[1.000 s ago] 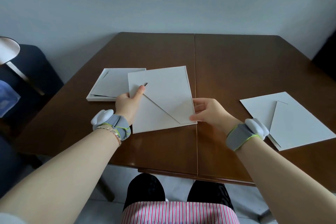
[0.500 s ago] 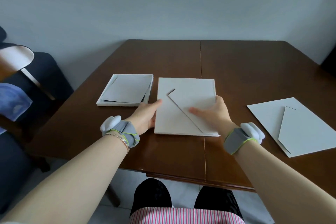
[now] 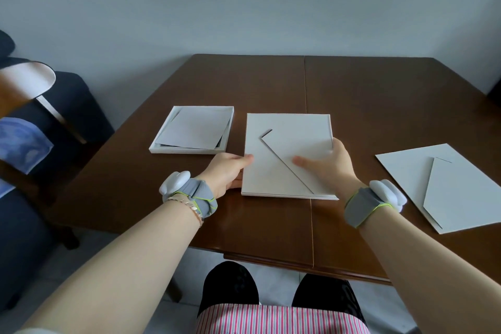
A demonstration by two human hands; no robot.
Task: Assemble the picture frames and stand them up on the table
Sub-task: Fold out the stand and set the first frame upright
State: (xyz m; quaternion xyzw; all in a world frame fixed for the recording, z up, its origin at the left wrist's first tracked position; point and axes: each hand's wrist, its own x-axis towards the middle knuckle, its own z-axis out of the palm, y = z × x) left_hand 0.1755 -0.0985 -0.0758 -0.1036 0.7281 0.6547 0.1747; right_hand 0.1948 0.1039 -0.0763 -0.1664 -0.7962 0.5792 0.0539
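A white picture frame point(image 3: 329, 127) lies face down in the middle of the table. Its grey backing board point(image 3: 287, 130) lies flat in it, with a stand flap cut diagonally across it. My left hand point(image 3: 226, 175) grips the frame's left edge near the front corner, thumb on top. My right hand point(image 3: 329, 168) holds the right edge, with the thumb lying across the backing and the fingers curled over the side. A second white frame point(image 3: 160, 148) lies face down at the left with a loose grey sheet point(image 3: 198, 130) in it.
Another grey backing board point(image 3: 406, 168) with its stand flap lies flat at the table's right. The brown table point(image 3: 379, 95) has a seam down the middle. A dark chair point(image 3: 67, 106) and blue cloth stand off the left edge. My knees are below the front edge.
The backing board, held skewed a second ago, now lies square on the centre frame. My right hand moved from its corner onto its right side.
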